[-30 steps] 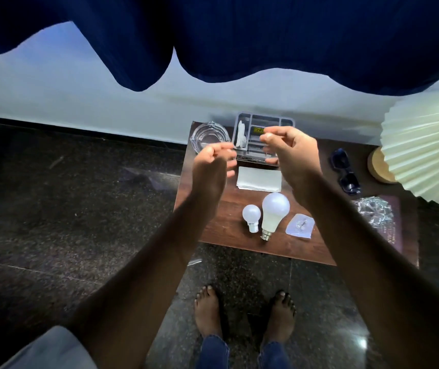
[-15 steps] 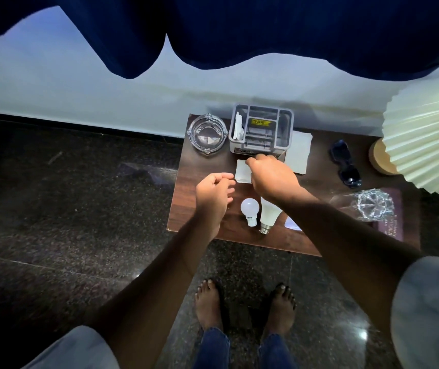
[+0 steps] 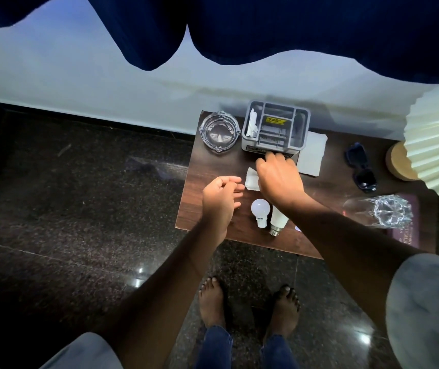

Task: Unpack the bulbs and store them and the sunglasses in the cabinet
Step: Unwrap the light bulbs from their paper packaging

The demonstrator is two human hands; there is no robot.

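A small white bulb (image 3: 260, 211) and a larger white bulb (image 3: 276, 222) lie unpacked near the front of the small wooden table (image 3: 194, 179); my right forearm covers the larger one's globe. The grey desktop cabinet (image 3: 275, 129) stands at the back. Dark sunglasses (image 3: 362, 166) lie to its right. My right hand (image 3: 279, 178) reaches forward with its fingertips against the cabinet's lower front; its grip is hidden. My left hand (image 3: 219, 201) hovers loosely curled over the table's left part, holding nothing.
A glass ashtray (image 3: 219, 131) sits left of the cabinet. White paper pieces (image 3: 251, 179) (image 3: 312, 153) lie by it. Crumpled clear wrap (image 3: 383, 213) lies at the right on a purple book (image 3: 405, 235). A pleated lamp (image 3: 436, 145) overhangs the right corner. My bare feet stand on dark floor.
Both hands came down from above the cabinet. My right hand now rests at the cabinet's lower front, and my left hand has dropped back toward the table's left side.
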